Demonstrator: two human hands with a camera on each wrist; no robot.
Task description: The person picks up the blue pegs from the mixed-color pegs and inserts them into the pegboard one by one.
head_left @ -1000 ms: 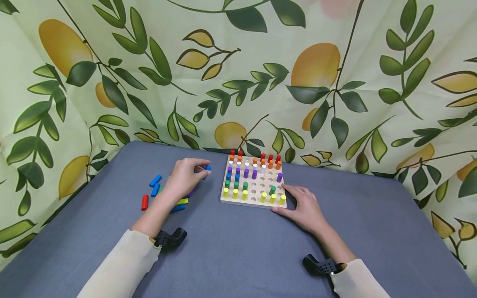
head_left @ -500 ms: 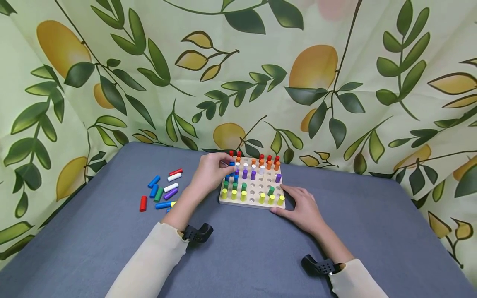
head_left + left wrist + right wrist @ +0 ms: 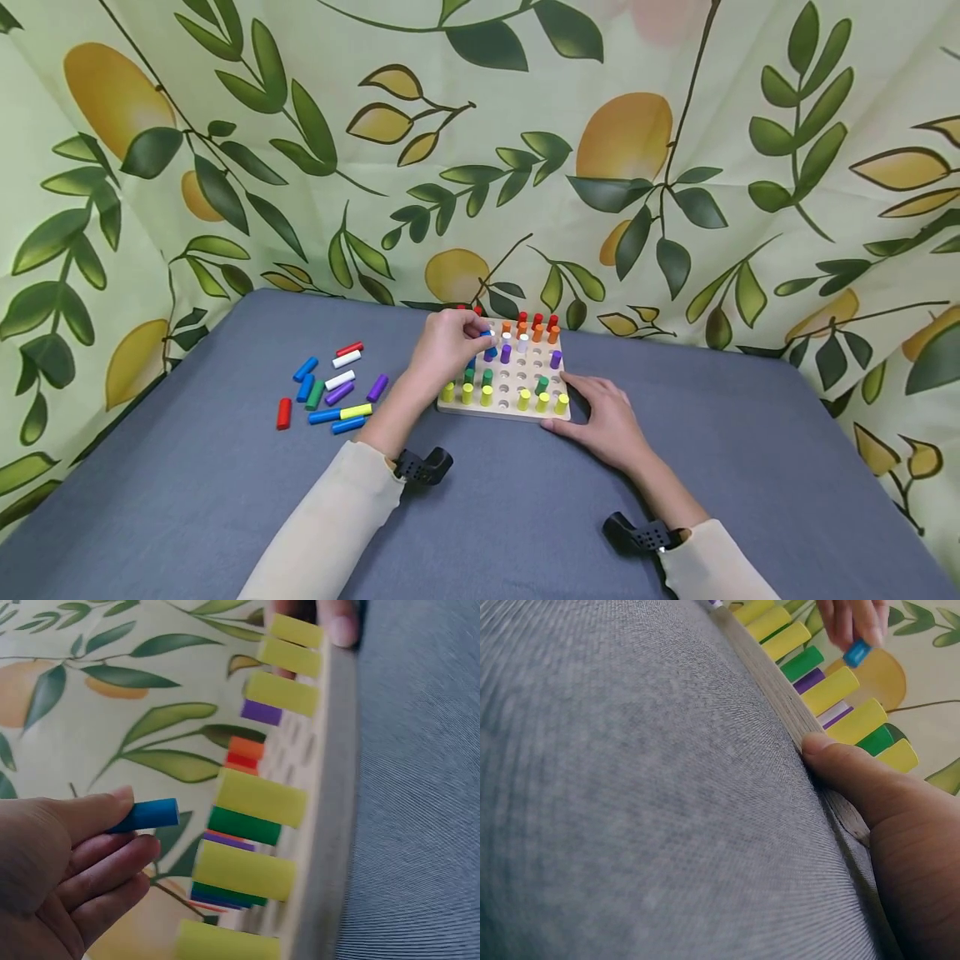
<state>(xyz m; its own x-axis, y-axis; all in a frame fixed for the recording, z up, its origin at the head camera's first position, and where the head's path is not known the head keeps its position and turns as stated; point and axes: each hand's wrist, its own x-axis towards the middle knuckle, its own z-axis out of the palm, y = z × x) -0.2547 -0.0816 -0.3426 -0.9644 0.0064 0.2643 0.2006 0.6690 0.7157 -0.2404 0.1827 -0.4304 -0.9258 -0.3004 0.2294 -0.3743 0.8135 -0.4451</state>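
Note:
A blue peg (image 3: 156,814) is pinched between the thumb and fingers of my left hand (image 3: 444,348), held above the wooden pegboard (image 3: 487,412). Rows of red, orange, white, purple, blue, green and yellow pegs stand in the board, and some holes in its middle and right part are bare. In the head view the left hand hides the board's back left part. My right hand (image 3: 609,421) grips the board's near right corner, its thumb (image 3: 821,744) on the front edge and its fingers along the right side.
Left of the board, loose pegs lie scattered on the grey cloth (image 3: 495,517): a red peg (image 3: 283,413), a green peg (image 3: 315,395), a yellow peg (image 3: 356,411), plus several blue, purple and white ones. A leaf-patterned curtain (image 3: 300,125) rises behind the table.
My left hand has carried the blue peg rightward from beside the loose pegs to above the board, uncovering more of the pile. The right hand stays at the board's corner.

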